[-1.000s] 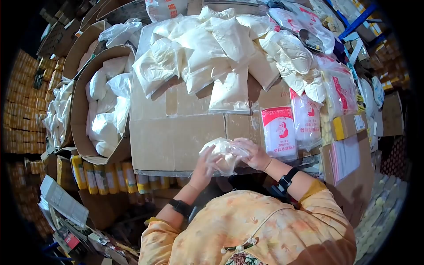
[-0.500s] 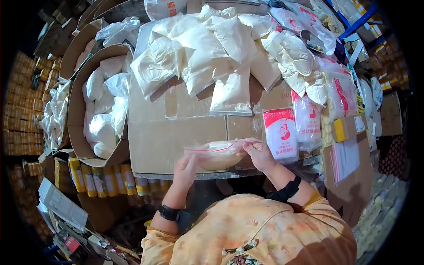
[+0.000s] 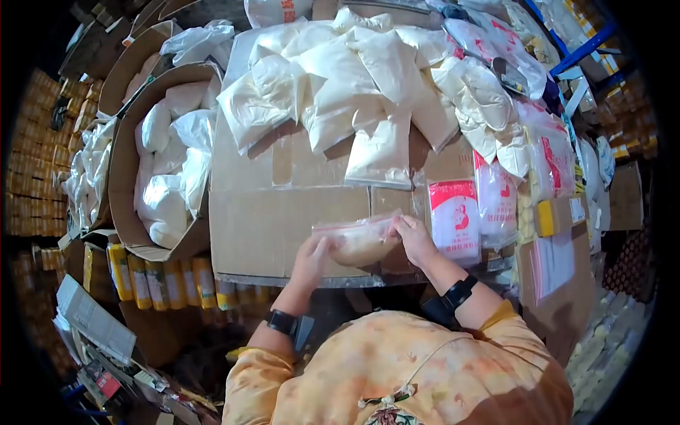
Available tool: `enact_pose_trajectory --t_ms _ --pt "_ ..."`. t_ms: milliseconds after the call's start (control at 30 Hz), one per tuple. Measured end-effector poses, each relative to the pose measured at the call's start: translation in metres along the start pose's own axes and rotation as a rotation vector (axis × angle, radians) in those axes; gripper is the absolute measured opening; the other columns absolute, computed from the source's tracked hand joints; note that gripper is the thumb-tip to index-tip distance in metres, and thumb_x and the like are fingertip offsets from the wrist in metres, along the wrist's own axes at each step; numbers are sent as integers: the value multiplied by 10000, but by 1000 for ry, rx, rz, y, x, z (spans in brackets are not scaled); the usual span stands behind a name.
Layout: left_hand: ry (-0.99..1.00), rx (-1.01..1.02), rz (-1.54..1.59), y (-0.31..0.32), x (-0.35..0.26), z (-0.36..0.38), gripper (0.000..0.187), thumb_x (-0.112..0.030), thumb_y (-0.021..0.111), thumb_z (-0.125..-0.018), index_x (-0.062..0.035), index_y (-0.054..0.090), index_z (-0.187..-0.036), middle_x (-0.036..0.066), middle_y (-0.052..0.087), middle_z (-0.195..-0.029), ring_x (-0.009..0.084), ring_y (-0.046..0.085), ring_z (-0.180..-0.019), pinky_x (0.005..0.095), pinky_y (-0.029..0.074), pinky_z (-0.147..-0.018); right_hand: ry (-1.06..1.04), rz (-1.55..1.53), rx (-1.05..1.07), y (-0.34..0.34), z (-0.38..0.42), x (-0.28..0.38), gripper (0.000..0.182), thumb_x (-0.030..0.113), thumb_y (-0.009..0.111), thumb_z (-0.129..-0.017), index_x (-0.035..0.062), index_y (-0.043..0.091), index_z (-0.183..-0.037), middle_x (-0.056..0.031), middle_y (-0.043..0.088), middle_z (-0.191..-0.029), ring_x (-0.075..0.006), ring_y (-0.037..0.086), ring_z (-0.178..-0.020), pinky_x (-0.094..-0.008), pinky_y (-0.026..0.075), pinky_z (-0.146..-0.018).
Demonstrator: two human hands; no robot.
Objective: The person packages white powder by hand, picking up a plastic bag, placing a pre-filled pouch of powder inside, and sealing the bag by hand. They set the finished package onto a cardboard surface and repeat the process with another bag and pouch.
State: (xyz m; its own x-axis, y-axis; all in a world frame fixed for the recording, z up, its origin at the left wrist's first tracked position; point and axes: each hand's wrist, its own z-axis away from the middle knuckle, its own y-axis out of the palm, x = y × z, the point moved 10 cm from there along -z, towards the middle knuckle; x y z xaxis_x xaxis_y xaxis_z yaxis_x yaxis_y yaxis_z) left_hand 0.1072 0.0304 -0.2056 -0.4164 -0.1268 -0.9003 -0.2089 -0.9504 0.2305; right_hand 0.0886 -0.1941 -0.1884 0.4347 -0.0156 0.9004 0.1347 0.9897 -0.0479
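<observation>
A clear zip bag of pale powder (image 3: 363, 243) with a reddish strip along its top hangs between my hands at the table's near edge. The fingers of my left hand (image 3: 310, 261) are closed on its left end. At its upper right corner, my right hand (image 3: 415, 239) pinches the strip. Beyond them, several filled bags of pale powder (image 3: 329, 81) lie heaped on the cardboard-covered table (image 3: 283, 212). The nearest filled bag (image 3: 380, 152) lies flat, apart from my hands. To the right of my right hand is a red and white printed pack (image 3: 455, 221).
An open carton (image 3: 124, 177) of white filled bags stands left of the table. Yellow packages (image 3: 156, 285) line up below it. At the right are more printed packs (image 3: 550, 159), a small yellow and brown box (image 3: 559, 216) and a blue metal bar (image 3: 582, 49).
The held bag and its strip are now more level and sharper. My left hand has moved slightly right, still holding its end. The whole view has shifted a little.
</observation>
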Motion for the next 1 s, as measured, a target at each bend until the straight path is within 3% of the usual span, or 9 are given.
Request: enact_pose_trajectory --t_ms 67,200,300,400,533,733,933,967,1000 --pt "15 4 33 -2 -1 -1 128 -79 473 -893 -6 577 -908 68 606 -959 134 549 -900 279 421 -832 -24 49 68 3 -2 7 310 218 442 -931 28 567 -721 -13 545 -714 -96 480 -702 -252 389 -697" --pt "46 30 34 -4 -17 0 92 -38 521 -870 -30 536 -961 36 588 -922 110 530 -874 248 415 -807 -189 210 15 0 -2 36 194 217 536 -862 27 577 -867 -79 580 -899 -170 548 -818 -271 418 -784" --pt "78 29 33 -8 -25 -1 60 -52 522 -879 -50 540 -937 23 572 -879 102 513 -827 236 408 -781 -586 687 41 30 17 108 224 227 601 -786 60 568 -932 -98 563 -951 -250 551 -905 -339 417 -838" --pt "63 21 32 -10 -25 0 24 -55 530 -876 -52 546 -893 20 567 -841 94 510 -801 228 408 -762 -857 990 332 81 30 123 292 215 672 -706 63 557 -927 -105 533 -996 -294 514 -966 -383 370 -909" --pt "83 -12 52 -10 -33 5 32 -62 528 -874 -38 543 -859 18 586 -820 89 526 -796 227 416 -744 -605 1030 515 105 15 111 302 229 654 -710 77 557 -952 -104 583 -936 -291 536 -962 -389 380 -875" --pt "123 -53 35 -21 -22 4 51 -76 541 -865 -31 541 -842 27 605 -813 85 533 -771 225 427 -716 -559 986 476 124 7 112 252 239 626 -743 87 572 -936 -122 620 -887 -305 570 -881 -407 411 -822" --pt "134 -34 7 -16 -22 4 35 -60 539 -866 -27 549 -863 26 591 -822 89 524 -781 232 431 -735 -469 1160 568 150 2 97 173 256 601 -759 99 626 -827 -130 626 -764 -312 600 -753 -406 466 -698" --pt "140 -26 8 -14 -23 4 49 -72 546 -864 -24 556 -871 27 592 -823 90 526 -781 233 432 -735 -567 1087 538 151 4 102 342 407 557 -779 72 628 -764 -158 624 -764 -336 597 -753 -422 466 -687" --pt "142 -16 10 -13 -25 5 65 -83 553 -863 -22 563 -880 28 593 -823 92 527 -782 234 433 -735 -539 1079 540 152 4 101 333 400 561 -777 74 627 -764 -156 623 -763 -335 598 -752 -422 466 -686"
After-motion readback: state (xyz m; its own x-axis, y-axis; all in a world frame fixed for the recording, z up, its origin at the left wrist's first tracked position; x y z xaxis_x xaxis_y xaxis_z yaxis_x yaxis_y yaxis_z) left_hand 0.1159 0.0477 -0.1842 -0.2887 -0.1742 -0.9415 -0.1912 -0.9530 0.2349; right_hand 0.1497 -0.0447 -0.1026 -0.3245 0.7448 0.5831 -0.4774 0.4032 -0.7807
